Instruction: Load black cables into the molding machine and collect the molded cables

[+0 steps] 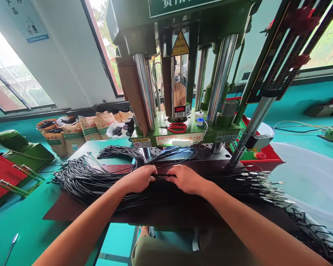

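My left hand (142, 178) and my right hand (185, 178) face each other over a dark red board, fingers closed on a short span of black cable (161, 176) stretched between them. Beneath and around them lies a thick bundle of black cables (91, 181), looped at the left. Light-coloured connector ends (266, 186) fan out at the right. Another batch of black cables (119, 150) curves in behind my left hand toward the machine's base. Just behind the hands stands a green press (194, 138) with steel columns.
Red-handled scissors (177, 128) and a blue-and-white spool (200, 121) rest on the press's ledge. A red control box (262, 156) with a red button stands at the right, beside a large white tub (310, 166). Paper sacks (73, 136) line the wall. A metal rod (11, 248) lies at lower left.
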`<state>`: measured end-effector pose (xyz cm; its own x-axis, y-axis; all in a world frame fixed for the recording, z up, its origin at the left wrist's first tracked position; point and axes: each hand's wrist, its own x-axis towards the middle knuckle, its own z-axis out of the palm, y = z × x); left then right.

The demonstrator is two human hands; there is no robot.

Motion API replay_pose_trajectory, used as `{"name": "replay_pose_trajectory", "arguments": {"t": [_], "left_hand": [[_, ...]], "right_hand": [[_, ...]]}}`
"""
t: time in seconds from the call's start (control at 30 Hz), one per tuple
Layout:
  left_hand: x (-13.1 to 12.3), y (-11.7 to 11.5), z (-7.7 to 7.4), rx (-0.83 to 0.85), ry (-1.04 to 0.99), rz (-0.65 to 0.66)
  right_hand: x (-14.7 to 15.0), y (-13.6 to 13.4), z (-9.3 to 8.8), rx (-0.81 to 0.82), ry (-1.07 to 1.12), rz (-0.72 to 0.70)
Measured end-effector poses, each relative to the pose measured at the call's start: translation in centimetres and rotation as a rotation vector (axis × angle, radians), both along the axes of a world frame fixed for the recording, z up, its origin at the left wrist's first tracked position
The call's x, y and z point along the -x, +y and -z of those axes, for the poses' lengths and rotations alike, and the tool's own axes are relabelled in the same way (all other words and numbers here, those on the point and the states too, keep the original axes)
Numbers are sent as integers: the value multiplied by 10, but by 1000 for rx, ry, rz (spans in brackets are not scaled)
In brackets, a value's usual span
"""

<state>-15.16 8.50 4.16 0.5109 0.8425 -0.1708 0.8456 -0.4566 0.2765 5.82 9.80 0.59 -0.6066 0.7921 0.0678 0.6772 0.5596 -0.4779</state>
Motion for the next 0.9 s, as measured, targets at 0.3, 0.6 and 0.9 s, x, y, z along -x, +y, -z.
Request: {"name": "replay_pose_trajectory", "arguments": {"t": [0.3,0.6,0.9], "left_hand": [[2,0,-9,76,1,-10],[6,0,-5,91,-59,9],[14,-10,0,6,-302,7]], "right_hand": [[4,1,9,-29,-11,24],[3,-2,4,-67,-43,12],[20,-25,-9,-176,-80,86]]}}
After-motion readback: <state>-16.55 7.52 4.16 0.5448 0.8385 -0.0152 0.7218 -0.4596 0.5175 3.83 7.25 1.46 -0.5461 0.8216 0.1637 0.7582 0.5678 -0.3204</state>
